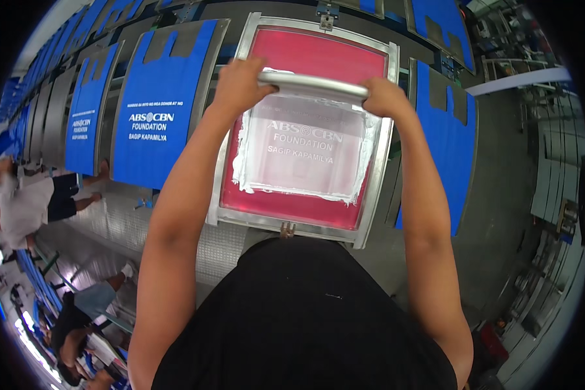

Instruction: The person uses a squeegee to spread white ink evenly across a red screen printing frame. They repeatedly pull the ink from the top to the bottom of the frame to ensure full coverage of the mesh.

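In front of me lies a screen printing frame [369, 195] with a metal border and pink-red mesh. A paler stencil area [292, 172] with lettering fills its middle, edged by smeared white ink [240, 159]. Across the upper part of that area runs a squeegee [315, 85] with a long pale handle. My left hand [242, 84] is closed round the handle's left end. Its right end is gripped by my right hand [385, 97]. The squeegee's blade is mostly hidden under the handle.
Blue printed fabric pieces [166, 91] lie on boards to the left, and another blue piece [439, 143] is at the right. Metal clamps [327, 16] sit at the frame's far edge. Two people, one in a white shirt [23, 208], are at the left.
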Motion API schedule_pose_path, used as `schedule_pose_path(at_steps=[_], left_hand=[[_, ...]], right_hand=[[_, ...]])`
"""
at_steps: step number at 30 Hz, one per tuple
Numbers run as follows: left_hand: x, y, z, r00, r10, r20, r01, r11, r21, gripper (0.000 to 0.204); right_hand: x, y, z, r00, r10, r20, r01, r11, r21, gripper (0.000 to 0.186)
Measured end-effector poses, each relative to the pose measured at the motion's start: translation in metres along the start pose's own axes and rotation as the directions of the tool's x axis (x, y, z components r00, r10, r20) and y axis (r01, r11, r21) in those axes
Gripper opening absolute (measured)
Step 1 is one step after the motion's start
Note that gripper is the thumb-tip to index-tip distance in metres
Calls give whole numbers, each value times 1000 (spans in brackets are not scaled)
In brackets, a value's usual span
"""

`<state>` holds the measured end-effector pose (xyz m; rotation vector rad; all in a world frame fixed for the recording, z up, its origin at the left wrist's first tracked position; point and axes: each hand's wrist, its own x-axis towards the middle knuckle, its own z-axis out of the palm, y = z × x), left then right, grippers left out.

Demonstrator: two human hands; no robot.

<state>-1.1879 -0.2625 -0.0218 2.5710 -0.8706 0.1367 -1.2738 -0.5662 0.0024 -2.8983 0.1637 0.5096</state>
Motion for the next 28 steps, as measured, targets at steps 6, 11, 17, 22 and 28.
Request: schedule_pose_path(at_steps=[6, 11, 17, 22, 28], left_hand=[[-178, 42, -28, 746, -94, 660, 391, 864, -318, 34], [-362, 59, 60, 421, -6, 907, 863, 311, -398, 53], [-414, 44, 49, 547, 130, 827, 812, 155, -562, 39], [-439, 40, 7, 532, 170, 830, 822, 130, -554, 36], [-463, 44, -2, 541, 113, 834, 834, 53, -548, 35]], right_hand=[[23, 9, -2, 999, -26, 25, 27, 999, -45, 60], [28, -16, 7, 973, -78, 216, 70, 997, 44, 66], [8, -117, 40, 987, -157, -37, 158, 987, 22, 50], [-48, -167, 67, 996, -91, -22, 92, 996, 17, 48], [-209, -237, 127, 996, -85, -6, 84, 996, -28, 52]])
